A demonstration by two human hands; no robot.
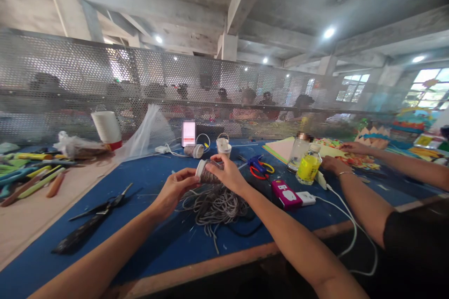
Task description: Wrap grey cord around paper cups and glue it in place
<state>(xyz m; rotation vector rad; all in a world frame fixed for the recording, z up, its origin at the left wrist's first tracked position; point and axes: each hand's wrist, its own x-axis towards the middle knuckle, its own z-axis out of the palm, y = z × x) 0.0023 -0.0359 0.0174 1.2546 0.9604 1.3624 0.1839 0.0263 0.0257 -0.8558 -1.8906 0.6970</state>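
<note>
Both hands hold a small paper cup [201,171] tilted on its side, its white end facing left and its body wrapped in grey-brown cord. My left hand [178,188] pinches the cup near that white end. From the right, my right hand [228,175] has its fingers closed over the wrapped side. Directly below lies a loose heap of grey cord [222,208] on the blue table mat [154,243]. Just behind the hands are another cord-wrapped cup [194,151], lying down, and a white cup with a handle [223,146], standing.
Dark-handled tools [87,226] lie at left, near a stack of paper cups [106,128]. A lit phone [188,133] stands behind. To the right are scissors [258,167], a pink box [286,194], a yellow-labelled bottle [308,167] and a co-worker's arm [365,201]. A perforated screen [140,79] stands behind.
</note>
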